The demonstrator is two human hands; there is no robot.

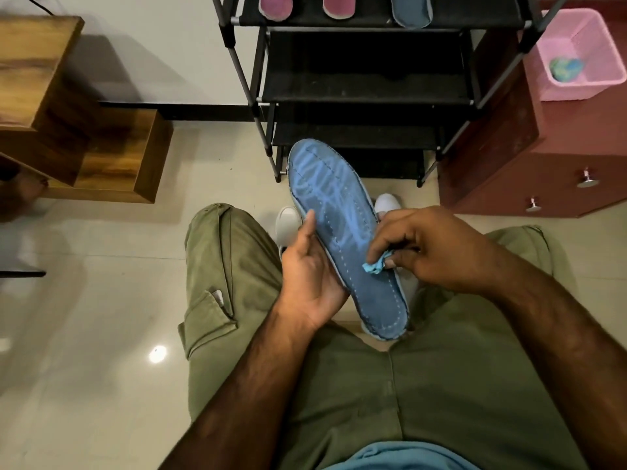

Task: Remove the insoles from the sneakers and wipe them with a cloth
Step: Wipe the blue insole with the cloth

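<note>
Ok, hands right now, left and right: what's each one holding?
Left hand: grips the blue insole by its edge.
Right hand: pinches the small blue cloth against the insole.

Grips insole (342, 232) from its left edge with left hand (307, 276), thumb lying along the top, fingers hidden beneath. Pinches cloth (373, 266) with curled right hand (431, 247) at insole's right side, pressing it onto the top. Angles both bare forearms inward toward insole.

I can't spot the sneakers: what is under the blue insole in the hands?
Two white sneaker toes show on the floor under the blue insole, one at each edge. The insole, the left hand and the right hand cover the rest of both sneakers.
</note>
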